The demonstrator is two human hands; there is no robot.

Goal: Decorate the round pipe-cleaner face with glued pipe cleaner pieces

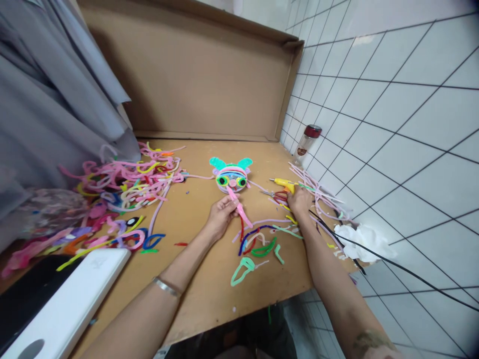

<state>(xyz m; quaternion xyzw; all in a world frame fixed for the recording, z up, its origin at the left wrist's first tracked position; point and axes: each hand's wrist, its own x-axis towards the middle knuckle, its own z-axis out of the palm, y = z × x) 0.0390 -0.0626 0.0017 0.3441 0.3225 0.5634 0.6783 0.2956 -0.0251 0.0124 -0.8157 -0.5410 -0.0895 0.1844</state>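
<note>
Between the fingers of my left hand (223, 215) is a flat pink strip of pipe cleaners (240, 207), held just below a colourful animal face (232, 175). The face has green ears, yellow-green round eyes and a pink nose, and the strip's upper end overlaps its lower edge. My right hand (300, 202) is closed round a yellow hot glue gun (283, 184), whose nozzle points left toward the face. Scissors with red handles (280, 196) lie beside the glue gun, partly covered by pipe cleaners.
A large heap of pipe cleaners (130, 179) covers the table's left side. A white device (75, 304) lies front left. A jar with a red lid (307, 142) stands by the tiled wall. White tissue (362, 242) and a black cable (404, 281) are at right. Cardboard (194, 75) stands behind.
</note>
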